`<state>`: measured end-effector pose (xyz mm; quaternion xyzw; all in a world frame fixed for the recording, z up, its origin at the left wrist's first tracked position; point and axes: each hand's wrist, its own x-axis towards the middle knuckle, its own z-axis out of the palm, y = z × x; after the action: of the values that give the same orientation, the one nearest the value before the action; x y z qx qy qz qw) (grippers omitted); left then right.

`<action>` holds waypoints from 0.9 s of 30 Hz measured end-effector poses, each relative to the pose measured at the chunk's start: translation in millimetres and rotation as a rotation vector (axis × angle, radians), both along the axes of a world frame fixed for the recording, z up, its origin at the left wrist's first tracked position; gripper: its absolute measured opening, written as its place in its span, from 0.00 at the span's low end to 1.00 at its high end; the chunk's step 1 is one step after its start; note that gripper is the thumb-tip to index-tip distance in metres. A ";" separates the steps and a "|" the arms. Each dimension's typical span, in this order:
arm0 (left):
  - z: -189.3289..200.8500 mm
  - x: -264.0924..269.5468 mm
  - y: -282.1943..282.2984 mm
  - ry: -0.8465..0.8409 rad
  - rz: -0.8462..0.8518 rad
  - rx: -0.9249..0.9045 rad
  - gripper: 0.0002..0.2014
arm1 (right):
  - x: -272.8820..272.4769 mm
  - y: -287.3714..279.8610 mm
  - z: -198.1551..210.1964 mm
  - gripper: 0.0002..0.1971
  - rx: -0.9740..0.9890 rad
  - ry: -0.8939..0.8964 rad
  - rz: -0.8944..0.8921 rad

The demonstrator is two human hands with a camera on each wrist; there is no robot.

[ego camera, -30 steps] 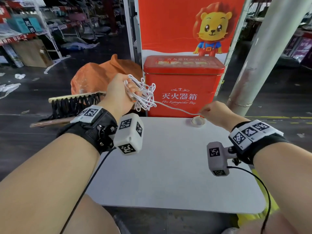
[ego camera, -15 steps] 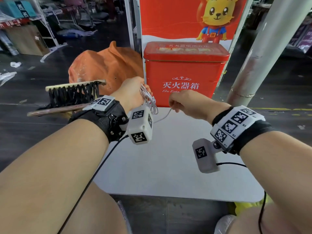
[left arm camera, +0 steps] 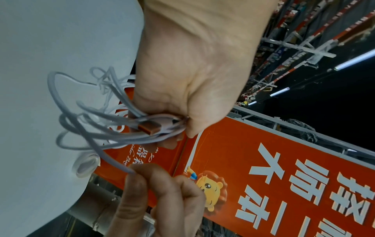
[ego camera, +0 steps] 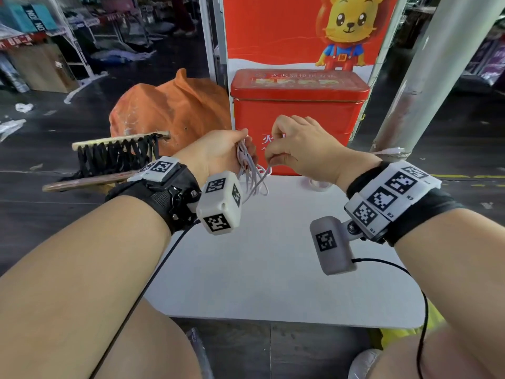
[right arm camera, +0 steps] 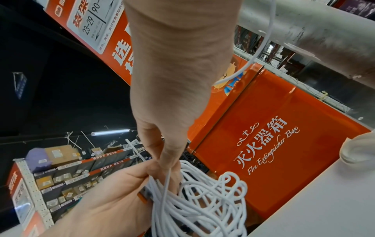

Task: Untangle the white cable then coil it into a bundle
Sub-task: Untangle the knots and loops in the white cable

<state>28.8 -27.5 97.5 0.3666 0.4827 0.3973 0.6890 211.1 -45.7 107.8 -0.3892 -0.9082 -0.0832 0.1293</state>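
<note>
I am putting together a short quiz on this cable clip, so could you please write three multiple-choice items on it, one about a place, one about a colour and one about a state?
1. Where is the roll of clear tape?
A. on the white table, at its far edge near the red box
B. on the floor
C. on top of the red box

2. What colour is the cable?
A. black
B. white
C. yellow

3. How is the cable held?
A. it lies loose on the table
B. the left hand grips the gathered loops and the right hand pinches one strand
C. only the right hand touches it

Answers: 1 A, the head view shows the roll on the tabletop before the box. 2 B, the right wrist view shows white loops. 3 B, both wrist views show the grip and the pinch.
</note>
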 end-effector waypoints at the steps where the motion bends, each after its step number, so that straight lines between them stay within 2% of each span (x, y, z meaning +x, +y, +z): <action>1: 1.6 0.5 -0.9 0.001 -0.033 -0.007 0.18 | -0.2 -0.2 1.1 0.09 -0.011 0.005 -0.003; 10: 15.3 15.8 -18.4 0.125 -0.216 0.050 0.13 | 6.4 -0.5 8.4 0.11 -0.290 0.367 -0.027; 15: 18.9 20.8 -27.0 0.136 -0.279 0.108 0.13 | 17.2 2.6 5.4 0.22 -0.283 0.553 -0.137; 21: 25.3 27.4 -34.0 0.109 -0.383 0.118 0.12 | 22.7 3.8 13.8 0.22 -0.187 0.789 -0.213; 25: 29.5 26.0 -36.7 0.137 -0.481 0.198 0.22 | 26.0 2.5 19.3 0.19 -0.225 0.759 -0.180; 27: 28.4 24.0 -37.8 0.205 -0.504 0.258 0.23 | 27.8 1.6 19.9 0.19 -0.243 0.750 -0.161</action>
<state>52.8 -65.4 125.9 0.5975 0.3889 0.2328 0.6615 238.8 -44.2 127.7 -0.4751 -0.7677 0.1627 0.3980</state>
